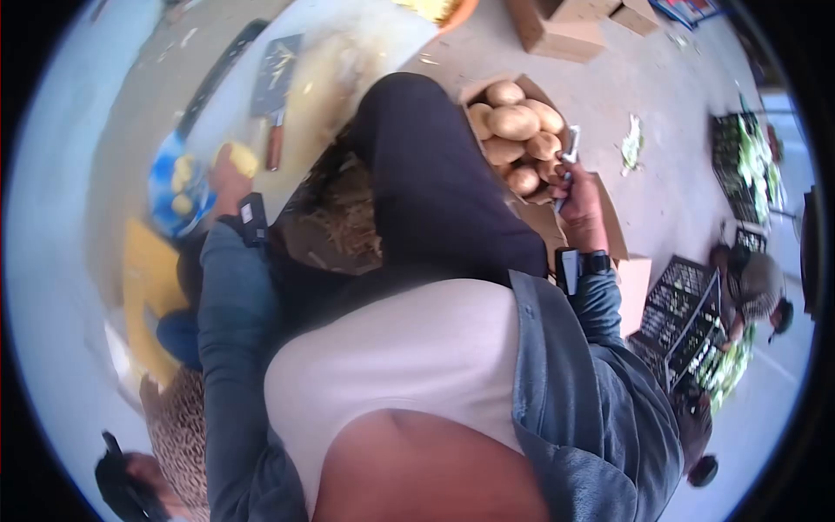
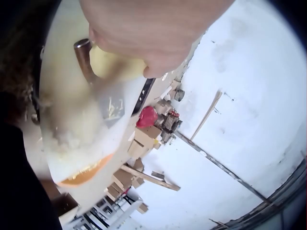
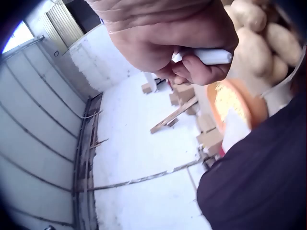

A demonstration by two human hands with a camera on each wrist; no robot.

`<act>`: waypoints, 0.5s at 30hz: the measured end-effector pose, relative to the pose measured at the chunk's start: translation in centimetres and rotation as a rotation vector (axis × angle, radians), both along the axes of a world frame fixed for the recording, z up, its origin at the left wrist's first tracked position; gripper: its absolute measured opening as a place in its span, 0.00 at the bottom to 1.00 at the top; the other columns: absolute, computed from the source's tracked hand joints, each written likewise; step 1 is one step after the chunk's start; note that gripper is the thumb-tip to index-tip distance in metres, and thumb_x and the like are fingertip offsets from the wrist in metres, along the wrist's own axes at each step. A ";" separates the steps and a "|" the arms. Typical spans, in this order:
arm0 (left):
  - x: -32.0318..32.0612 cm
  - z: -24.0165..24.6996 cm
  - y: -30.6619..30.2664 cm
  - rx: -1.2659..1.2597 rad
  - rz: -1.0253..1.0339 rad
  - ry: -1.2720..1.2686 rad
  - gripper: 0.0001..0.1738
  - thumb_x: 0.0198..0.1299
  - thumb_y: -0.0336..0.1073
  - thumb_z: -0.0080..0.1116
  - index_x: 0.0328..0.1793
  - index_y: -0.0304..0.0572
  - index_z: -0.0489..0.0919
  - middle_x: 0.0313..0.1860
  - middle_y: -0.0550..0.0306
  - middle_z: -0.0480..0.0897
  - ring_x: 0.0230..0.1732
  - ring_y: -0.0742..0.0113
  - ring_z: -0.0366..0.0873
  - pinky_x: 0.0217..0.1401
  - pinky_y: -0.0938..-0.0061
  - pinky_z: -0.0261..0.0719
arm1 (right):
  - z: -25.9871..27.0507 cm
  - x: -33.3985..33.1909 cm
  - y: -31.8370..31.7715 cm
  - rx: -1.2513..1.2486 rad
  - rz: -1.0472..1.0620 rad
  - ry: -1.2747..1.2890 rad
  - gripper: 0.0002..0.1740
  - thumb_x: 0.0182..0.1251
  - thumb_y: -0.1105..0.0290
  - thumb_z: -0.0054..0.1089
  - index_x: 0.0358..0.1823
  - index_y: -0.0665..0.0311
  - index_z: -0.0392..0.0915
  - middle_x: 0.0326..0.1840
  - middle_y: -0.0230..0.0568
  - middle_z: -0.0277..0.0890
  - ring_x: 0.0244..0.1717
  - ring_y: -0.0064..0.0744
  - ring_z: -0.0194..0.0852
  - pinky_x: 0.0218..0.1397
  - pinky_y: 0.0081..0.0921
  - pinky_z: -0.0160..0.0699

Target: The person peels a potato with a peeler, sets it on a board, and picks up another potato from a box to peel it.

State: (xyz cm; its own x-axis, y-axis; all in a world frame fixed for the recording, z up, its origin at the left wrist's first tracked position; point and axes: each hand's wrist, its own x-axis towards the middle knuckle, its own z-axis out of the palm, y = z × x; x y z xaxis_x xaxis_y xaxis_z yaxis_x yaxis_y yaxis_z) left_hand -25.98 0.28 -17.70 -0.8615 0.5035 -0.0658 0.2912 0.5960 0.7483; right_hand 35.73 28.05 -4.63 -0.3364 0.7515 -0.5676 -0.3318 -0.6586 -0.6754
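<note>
My left hand (image 1: 231, 184) holds a peeled yellow potato (image 1: 244, 160) over the left edge of the white board, next to the blue plate. In the left wrist view the fingers of that hand (image 2: 144, 33) curl over the potato (image 2: 112, 64). A cleaver (image 1: 277, 83) with a wooden handle lies on the board to the right of it. My right hand (image 1: 581, 204) grips a white-handled tool (image 1: 570, 152) at the right side of a box of unpeeled potatoes (image 1: 513, 123). The right wrist view shows its fingers (image 3: 196, 72) wrapped around the white handle (image 3: 213, 56).
A blue plate (image 1: 163, 187) with peeled potatoes sits at the board's left. Peelings (image 1: 344, 217) lie below the board. An orange bowl (image 1: 461, 13) stands beyond its far end. Cardboard boxes (image 1: 557, 30), black crates (image 1: 674, 313) and other people are around.
</note>
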 end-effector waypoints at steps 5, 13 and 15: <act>6.5 4.3 4.2 0.066 0.544 -0.012 0.44 0.48 0.51 0.66 0.67 0.37 0.63 0.57 0.42 0.73 0.52 0.49 0.77 0.51 0.62 0.79 | -2.2 0.8 -2.0 0.015 0.030 -0.294 0.09 0.65 0.71 0.52 0.44 0.65 0.73 0.22 0.25 0.62 0.18 0.13 0.54 0.16 0.14 0.54; 8.7 7.1 4.6 0.211 0.751 -0.224 0.40 0.49 0.53 0.63 0.64 0.35 0.68 0.57 0.40 0.73 0.51 0.48 0.77 0.52 0.62 0.79 | -0.6 -3.1 1.6 0.869 0.340 -1.056 0.15 0.59 0.70 0.57 0.48 0.63 0.73 0.34 0.41 0.75 0.30 0.32 0.76 0.33 0.30 0.75; 9.0 7.8 4.6 0.227 0.792 -0.257 0.40 0.50 0.56 0.61 0.64 0.35 0.68 0.58 0.40 0.73 0.51 0.48 0.77 0.51 0.61 0.78 | -1.1 -4.2 3.2 1.096 0.427 -1.109 0.18 0.56 0.71 0.58 0.50 0.60 0.72 0.42 0.44 0.75 0.35 0.39 0.77 0.38 0.34 0.76</act>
